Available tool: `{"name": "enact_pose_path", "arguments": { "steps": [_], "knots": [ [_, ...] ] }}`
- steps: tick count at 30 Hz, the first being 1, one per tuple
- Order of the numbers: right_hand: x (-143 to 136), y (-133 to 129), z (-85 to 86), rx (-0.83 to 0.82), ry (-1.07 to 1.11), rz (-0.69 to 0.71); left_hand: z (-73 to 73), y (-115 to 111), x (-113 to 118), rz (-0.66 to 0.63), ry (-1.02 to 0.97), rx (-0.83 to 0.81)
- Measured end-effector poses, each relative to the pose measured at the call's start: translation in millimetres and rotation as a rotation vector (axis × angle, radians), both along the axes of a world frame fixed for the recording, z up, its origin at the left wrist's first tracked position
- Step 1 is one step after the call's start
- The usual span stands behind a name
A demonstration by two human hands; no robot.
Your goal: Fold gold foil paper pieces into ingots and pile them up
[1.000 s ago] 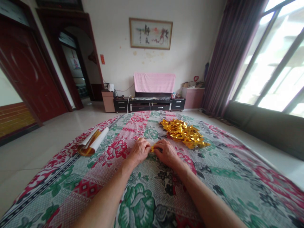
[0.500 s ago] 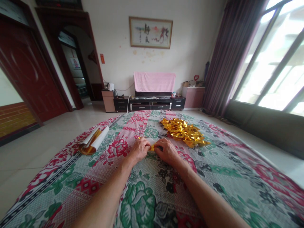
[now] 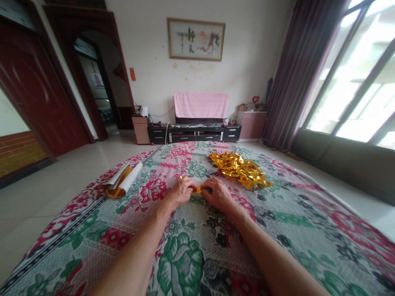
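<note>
Both hands meet over the middle of the table, pinching a small sheet of gold foil paper (image 3: 198, 190) whose white back shows between them. My left hand (image 3: 182, 191) is closed on its left side, fingertips pressed together. On the other side, my right hand (image 3: 217, 192) grips it with bent fingers. Much of the sheet is hidden by the hands. Just beyond my right hand lies a heap of folded gold foil pieces (image 3: 239, 169). To the left rests a loose roll of gold foil paper (image 3: 123, 181), white side outward.
A flowered cloth (image 3: 182, 263) covers the round table. Behind it stand a low black TV cabinet (image 3: 182, 136) and a screen draped with a pink towel (image 3: 201, 105). Purple curtains (image 3: 296, 74) hang by the window on the right; a dark red door (image 3: 33, 86) is at left.
The hands stay nearly in place, still pinching the foil paper. The camera view has shifted very slightly. The heap and the roll have not moved.
</note>
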State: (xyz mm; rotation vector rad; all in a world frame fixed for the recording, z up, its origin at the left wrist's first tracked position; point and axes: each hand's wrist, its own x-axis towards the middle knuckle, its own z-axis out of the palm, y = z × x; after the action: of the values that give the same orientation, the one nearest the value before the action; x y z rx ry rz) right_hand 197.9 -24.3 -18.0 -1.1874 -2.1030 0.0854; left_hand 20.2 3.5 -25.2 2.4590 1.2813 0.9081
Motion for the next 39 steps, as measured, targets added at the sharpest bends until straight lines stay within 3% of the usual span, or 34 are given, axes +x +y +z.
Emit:
{"name": "enact_pose_path", "arguments": {
  "steps": [13, 24, 33, 39],
  "knots": [
    [0, 1, -2.4, 0.004, -0.016, -0.004, -0.3, 2, -2, -0.041, -0.017, -0.032],
    [1, 3, -4.9, -0.014, -0.008, -0.040, -1.6, -3, 12, 0.124, 0.033, 0.115],
    [0, 2, -2.8, -0.006, -0.018, -0.021, 3.5, -4, 13, 0.151, 0.053, 0.042],
    [1, 3, -3.7, -0.011, -0.016, -0.013, 5.0, -2, 8, 0.103, 0.061, 0.002]
  ]
}}
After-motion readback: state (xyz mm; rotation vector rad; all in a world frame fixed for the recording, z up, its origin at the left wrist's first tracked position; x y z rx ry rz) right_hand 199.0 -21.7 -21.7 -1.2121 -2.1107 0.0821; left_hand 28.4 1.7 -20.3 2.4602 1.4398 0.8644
